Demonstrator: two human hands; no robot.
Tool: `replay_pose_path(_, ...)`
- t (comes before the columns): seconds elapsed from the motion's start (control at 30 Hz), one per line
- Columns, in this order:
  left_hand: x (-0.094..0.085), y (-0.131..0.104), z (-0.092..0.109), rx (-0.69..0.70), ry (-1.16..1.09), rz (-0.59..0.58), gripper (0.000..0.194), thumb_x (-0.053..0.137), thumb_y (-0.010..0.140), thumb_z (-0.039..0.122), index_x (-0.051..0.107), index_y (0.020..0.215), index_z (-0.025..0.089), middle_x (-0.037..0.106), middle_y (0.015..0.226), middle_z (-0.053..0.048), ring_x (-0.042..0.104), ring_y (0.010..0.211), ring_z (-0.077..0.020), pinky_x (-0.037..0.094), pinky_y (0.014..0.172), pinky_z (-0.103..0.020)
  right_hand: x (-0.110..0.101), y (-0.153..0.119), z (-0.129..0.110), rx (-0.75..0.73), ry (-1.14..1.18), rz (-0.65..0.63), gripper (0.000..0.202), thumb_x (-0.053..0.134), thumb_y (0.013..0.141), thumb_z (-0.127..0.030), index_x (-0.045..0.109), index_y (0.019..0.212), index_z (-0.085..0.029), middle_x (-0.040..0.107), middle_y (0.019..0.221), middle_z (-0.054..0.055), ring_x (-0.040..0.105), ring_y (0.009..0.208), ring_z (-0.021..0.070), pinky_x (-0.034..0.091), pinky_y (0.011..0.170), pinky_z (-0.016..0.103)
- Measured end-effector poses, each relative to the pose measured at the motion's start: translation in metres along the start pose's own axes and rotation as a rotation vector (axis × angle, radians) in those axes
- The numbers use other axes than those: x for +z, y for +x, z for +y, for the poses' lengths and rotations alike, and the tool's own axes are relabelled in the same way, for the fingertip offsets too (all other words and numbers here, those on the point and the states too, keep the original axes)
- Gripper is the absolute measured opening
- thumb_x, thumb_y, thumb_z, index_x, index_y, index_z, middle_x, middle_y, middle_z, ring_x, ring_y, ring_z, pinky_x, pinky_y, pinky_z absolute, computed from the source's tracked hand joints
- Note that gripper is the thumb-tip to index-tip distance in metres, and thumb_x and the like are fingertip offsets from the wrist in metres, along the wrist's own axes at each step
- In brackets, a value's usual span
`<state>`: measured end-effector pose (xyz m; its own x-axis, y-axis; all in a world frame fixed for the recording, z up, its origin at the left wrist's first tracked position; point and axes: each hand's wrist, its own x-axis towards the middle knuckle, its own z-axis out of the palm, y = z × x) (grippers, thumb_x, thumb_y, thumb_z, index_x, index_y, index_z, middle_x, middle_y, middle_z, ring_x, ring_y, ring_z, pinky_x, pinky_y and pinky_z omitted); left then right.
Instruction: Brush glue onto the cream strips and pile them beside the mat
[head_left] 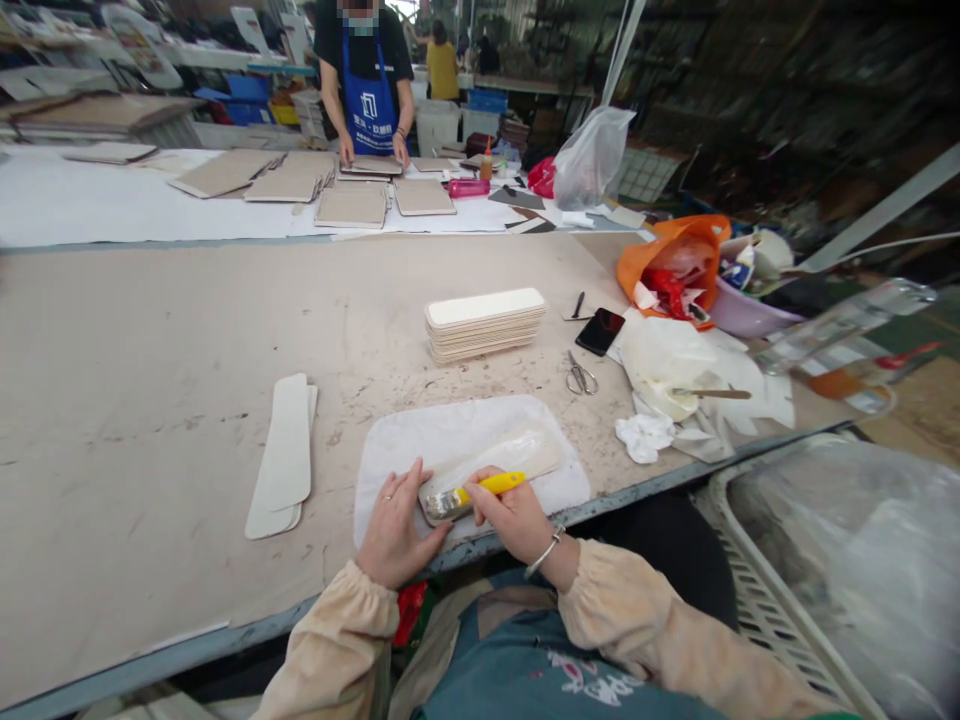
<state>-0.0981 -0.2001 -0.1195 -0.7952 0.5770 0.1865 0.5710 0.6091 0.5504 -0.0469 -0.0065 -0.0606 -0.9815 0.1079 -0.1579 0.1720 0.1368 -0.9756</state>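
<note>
In my right hand [517,520] is a paintbrush with a yellow handle [501,483], its fingers closed round it. The brush's bristles [441,503] press on the near-left end of a long rounded strip [517,448], whose surface looks wet and shiny. Beside that end rests my left hand [396,522], fingers spread, touching the strip's edge and holding nothing. Under the strip lies a white rounded sheet [405,425]. A few loose pale strips [281,460] overlap to the left. Beyond the sheet stands a neat stack of similar strips [486,325].
Scissors [580,375], a black phone [601,331] and a white plastic-lined container with a stick [667,365] sit to the right. An orange bag [671,265] stands behind them. Across the table, a person in a blue apron [370,105] handles flat boards [351,205]. A plastic crate [772,570] is at lower right.
</note>
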Motion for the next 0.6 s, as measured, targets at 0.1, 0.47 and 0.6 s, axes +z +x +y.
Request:
replay_pose_path(0.1,0.000,0.000,0.000,-0.001,0.008,0.007,0.091,0.063,0.074,0.039,0.009,0.145,0.017,0.056,0.125,-0.011,0.046,0.121,-0.0274,0.029,0.109,-0.052,-0.008,0.001,0.006,-0.011,-0.060,0.023,0.018,0.049,0.087,-0.035,0.057,0.082,-0.018,0.052,0.051,-0.005,0.052,0.049,0.0113,0.042,0.057,0.023)
replay_pose_path(0.47,0.001,0.001,-0.002,0.023,0.043,0.009,0.090,0.062,0.075,0.040,0.010,0.145,0.018,0.057,0.125,-0.012,0.048,0.119,-0.0294,0.031,0.107,-0.055,-0.024,-0.002,0.016,-0.033,-0.066,0.087,0.020,0.048,0.088,-0.035,0.057,0.082,-0.018,0.051,0.051,-0.005,0.053,0.048,0.0105,0.043,0.055,0.022)
replay_pose_path(0.6,0.003,0.001,-0.005,0.043,0.058,0.026,0.089,0.062,0.075,0.041,0.012,0.145,0.018,0.058,0.124,-0.011,0.049,0.118,-0.0293,0.031,0.107,-0.055,-0.056,0.002,0.021,-0.056,-0.218,0.254,0.023,0.047,0.087,-0.037,0.059,0.081,-0.018,0.053,0.050,-0.004,0.053,0.047,0.0116,0.044,0.055,0.024)
